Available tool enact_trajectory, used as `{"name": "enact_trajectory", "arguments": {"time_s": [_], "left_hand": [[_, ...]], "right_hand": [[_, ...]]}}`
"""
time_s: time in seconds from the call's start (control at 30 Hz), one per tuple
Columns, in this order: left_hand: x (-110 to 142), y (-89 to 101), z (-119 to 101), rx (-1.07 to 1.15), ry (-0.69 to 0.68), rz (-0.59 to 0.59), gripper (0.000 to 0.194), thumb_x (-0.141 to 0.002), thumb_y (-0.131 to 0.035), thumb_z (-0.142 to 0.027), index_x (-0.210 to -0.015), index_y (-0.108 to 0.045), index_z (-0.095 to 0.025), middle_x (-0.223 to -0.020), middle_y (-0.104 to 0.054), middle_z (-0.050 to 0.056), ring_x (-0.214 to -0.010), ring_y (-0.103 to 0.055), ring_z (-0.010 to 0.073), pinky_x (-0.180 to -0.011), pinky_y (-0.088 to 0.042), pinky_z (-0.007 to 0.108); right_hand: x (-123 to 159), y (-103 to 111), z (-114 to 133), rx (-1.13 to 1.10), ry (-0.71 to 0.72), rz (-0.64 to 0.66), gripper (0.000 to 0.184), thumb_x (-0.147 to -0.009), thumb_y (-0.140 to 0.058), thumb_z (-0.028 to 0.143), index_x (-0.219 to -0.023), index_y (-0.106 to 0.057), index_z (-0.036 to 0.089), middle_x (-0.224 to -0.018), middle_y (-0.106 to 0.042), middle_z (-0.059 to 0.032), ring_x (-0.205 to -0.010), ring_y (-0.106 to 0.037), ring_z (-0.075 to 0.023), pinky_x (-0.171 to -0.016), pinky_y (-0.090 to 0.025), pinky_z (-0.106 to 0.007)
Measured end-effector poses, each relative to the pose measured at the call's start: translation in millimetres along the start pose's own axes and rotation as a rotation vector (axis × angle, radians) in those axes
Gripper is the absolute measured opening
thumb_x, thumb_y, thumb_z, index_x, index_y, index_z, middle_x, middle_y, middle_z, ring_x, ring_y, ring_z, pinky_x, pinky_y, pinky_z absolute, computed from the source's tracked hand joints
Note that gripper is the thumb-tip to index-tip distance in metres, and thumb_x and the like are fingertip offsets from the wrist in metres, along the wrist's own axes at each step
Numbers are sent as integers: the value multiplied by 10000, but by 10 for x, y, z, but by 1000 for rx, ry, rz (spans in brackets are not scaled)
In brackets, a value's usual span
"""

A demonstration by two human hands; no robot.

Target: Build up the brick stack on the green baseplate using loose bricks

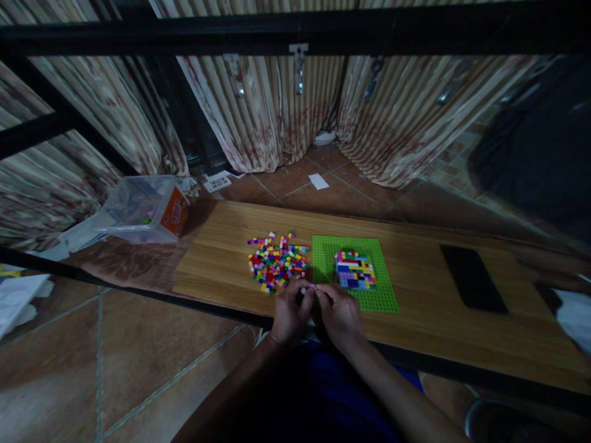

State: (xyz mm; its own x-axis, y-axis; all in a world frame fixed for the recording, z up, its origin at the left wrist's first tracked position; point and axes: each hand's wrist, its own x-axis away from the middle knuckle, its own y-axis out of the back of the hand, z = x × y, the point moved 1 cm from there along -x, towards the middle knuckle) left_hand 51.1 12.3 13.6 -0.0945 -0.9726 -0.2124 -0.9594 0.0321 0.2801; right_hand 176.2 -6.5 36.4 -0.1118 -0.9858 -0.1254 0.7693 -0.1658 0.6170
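Observation:
My left hand [290, 307] and my right hand [339, 311] meet over the near edge of the board, fingertips pinched together. Between them show small toy bricks [313, 287], pinkish and pale; their exact shape is too small to tell. Just beyond my left hand spreads a loose pile of colourful toy bricks [277, 261]. Beyond my right hand lies a green baseplate [388, 289], and on it stands a block built of many-coloured bricks [354, 269]. My right hand partly covers the baseplate's near left corner.
A black phone-like slab [473, 278] lies on the wooden board [415, 258] to the right. At the left stands a clear plastic box [138, 209] with an orange label and a few bricks inside. A dark metal bar [295, 37] crosses above, before striped curtains [263, 117].

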Motion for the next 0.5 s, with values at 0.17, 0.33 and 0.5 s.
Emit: {"name": "enact_trajectory", "arguments": {"time_s": [0.17, 0.33, 0.5], "left_hand": [[12, 0, 9, 13, -18, -10, 109, -904, -557, -270, -938, -636, -204, -919, -665, 25, -884, -641, 147, -799, -493, 248], [24, -6, 39, 41, -14, -8, 126, -908, -555, -283, -963, -635, -203, -929, -663, 30, -875, -639, 148, -772, -496, 242], [30, 4, 35, 28, -24, -1, 125, -900, -569, -281, -967, -637, -201, -909, -666, 28, -842, -636, 145, -761, -491, 244]], "right_hand": [[11, 63, -13, -158, -30, -17, 233, -903, -503, 311, -908, -718, 221, -908, -726, -51, -838, -665, -186, -788, -491, -321], [-9, 146, -5, -469, -180, 10, 215, -822, -621, 394, -885, -740, 226, -869, -740, -34, -794, -661, -178, -750, -504, -313], [-17, 265, 51, -645, -338, 1, 249, -715, -713, 427, -831, -761, 211, -687, -705, -16, -586, -582, -133, -579, -472, -271]]}}
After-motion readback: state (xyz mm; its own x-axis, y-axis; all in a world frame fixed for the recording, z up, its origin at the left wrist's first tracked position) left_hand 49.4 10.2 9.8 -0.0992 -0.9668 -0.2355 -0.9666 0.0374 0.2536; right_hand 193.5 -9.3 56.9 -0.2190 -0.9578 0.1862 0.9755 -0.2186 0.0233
